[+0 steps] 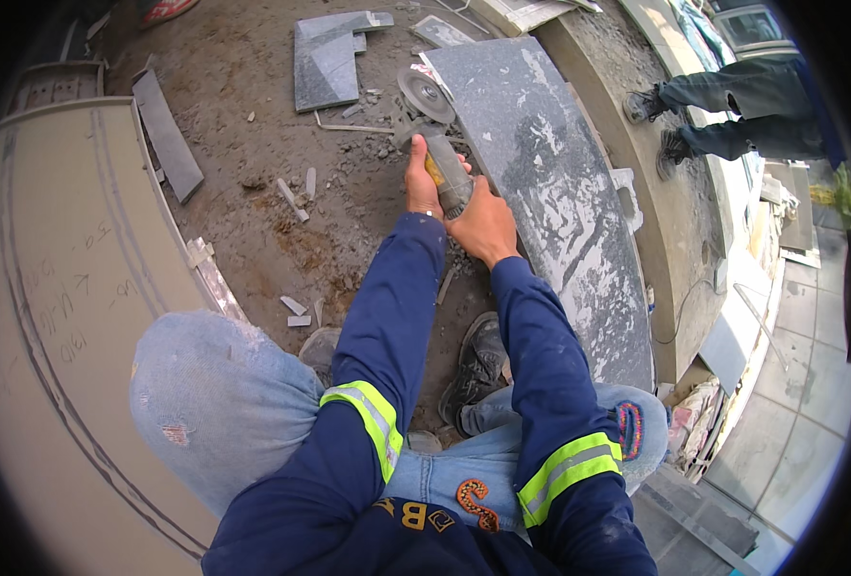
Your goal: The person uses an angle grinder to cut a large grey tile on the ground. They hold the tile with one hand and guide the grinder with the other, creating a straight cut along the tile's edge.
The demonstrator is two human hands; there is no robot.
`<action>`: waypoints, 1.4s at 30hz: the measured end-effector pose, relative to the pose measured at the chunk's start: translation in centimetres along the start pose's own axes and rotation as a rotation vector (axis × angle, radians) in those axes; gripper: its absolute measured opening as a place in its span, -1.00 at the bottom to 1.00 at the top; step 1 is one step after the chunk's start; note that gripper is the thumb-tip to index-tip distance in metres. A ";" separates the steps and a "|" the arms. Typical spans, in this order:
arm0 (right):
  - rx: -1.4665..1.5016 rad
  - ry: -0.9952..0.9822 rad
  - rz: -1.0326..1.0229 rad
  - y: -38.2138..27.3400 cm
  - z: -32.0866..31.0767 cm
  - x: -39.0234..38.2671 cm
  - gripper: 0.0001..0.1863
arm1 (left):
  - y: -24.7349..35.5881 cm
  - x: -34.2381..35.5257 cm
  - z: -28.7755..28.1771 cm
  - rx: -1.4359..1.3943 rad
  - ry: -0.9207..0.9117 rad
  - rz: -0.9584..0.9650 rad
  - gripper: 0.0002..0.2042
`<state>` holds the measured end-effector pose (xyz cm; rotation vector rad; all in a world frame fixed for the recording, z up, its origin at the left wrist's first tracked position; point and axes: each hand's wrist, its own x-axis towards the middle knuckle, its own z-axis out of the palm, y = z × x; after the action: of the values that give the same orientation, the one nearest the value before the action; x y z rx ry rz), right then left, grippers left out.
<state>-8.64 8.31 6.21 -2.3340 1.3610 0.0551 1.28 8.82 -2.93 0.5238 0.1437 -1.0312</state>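
Note:
My left hand and my right hand are both closed on an angle grinder with a grey and yellow body, the left higher up near its head and the right round its rear end. The round disc at the grinder's far end is beside the upper left edge of a long speckled dark grey stone slab, which has white smears on its surface and lies just right of my hands. My bent knees in pale jeans are on either side of my arms.
A large beige board with drawn lines lies left. Grey stone offcuts and chips lie on the dirt ground. Another person's legs and shoes are on the concrete ledge at upper right. Paving tiles are at far right.

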 end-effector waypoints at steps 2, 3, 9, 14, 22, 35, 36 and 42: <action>-0.002 0.005 -0.005 0.1 0.0 -0.2 -0.21 | 0.0 -0.3 0.2 -0.009 0.016 -0.019 -0.36; -0.002 0.008 -0.008 0.2 0.0 -0.2 -0.21 | 0.0 -0.4 0.2 -0.003 0.012 -0.019 -0.36; -0.005 0.007 -0.014 0.5 0.2 -0.6 -0.25 | -0.2 -0.9 0.2 0.037 0.007 -0.028 -0.31; -0.013 0.014 -0.013 0.6 0.2 -0.8 -0.26 | -0.1 -1.2 0.1 0.033 -0.009 -0.040 -0.32; 0.016 0.010 -0.006 0.3 0.0 -1.2 -0.24 | 0.2 -1.2 0.0 0.034 -0.004 -0.067 -0.34; 0.006 -0.018 0.037 -0.8 -0.4 -0.3 -0.29 | 1.0 -0.2 0.2 0.044 -0.013 -0.075 -0.36; 0.005 -0.019 0.035 -0.8 -0.3 -0.1 -0.29 | 1.1 -0.2 0.2 0.048 -0.007 -0.076 -0.36; 0.006 -0.018 0.033 -1.1 0.0 0.5 -0.29 | 1.6 0.2 0.3 0.074 -0.004 -0.057 -0.36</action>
<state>-7.49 8.37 6.46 -2.3009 1.3893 0.0822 2.76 9.16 -2.19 0.5872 0.1177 -1.0959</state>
